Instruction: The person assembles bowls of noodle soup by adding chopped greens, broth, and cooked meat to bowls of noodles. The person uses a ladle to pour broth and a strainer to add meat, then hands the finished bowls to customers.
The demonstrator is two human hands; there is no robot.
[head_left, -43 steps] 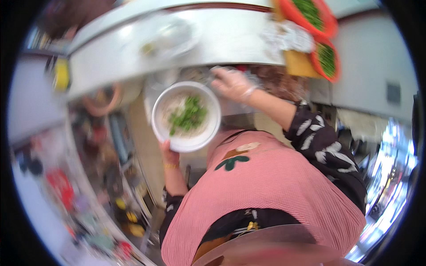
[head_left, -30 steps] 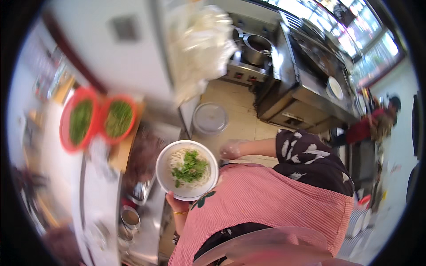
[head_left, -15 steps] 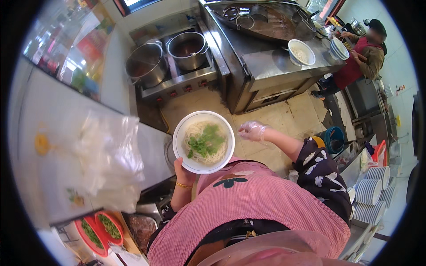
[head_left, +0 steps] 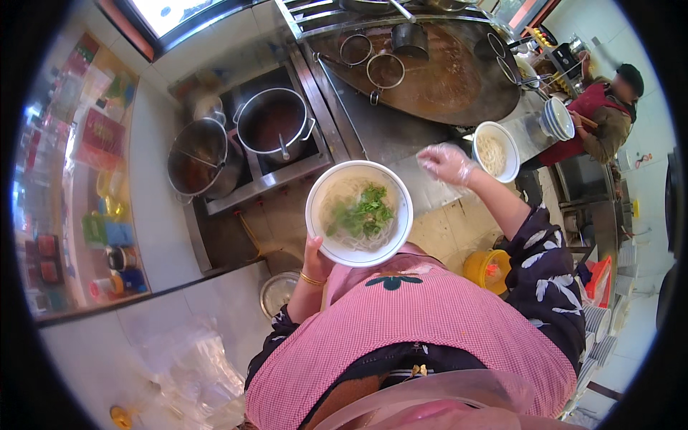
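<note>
My left hand [head_left: 314,259] holds a white bowl [head_left: 358,213] from underneath, in front of my chest. The bowl has pale noodles in broth with chopped green herbs on top. My right hand [head_left: 446,162], in a clear plastic glove, hovers with loosely spread fingers over the steel counter [head_left: 401,136] and holds nothing. Just right of it stands a second white bowl of plain noodles [head_left: 496,151].
Two large steel pots [head_left: 272,123] with ladles sit in the stove at left. A wide vat of brown broth [head_left: 430,68] with strainers lies beyond. Another person in red [head_left: 605,118] stands at the far right by stacked bowls [head_left: 557,118]. A yellow bucket [head_left: 486,269] is on the floor.
I have turned round from the counter with the herb baskets toward the stove and broth vat, carrying the bowl. My right hand has reached out over the steel counter.
</note>
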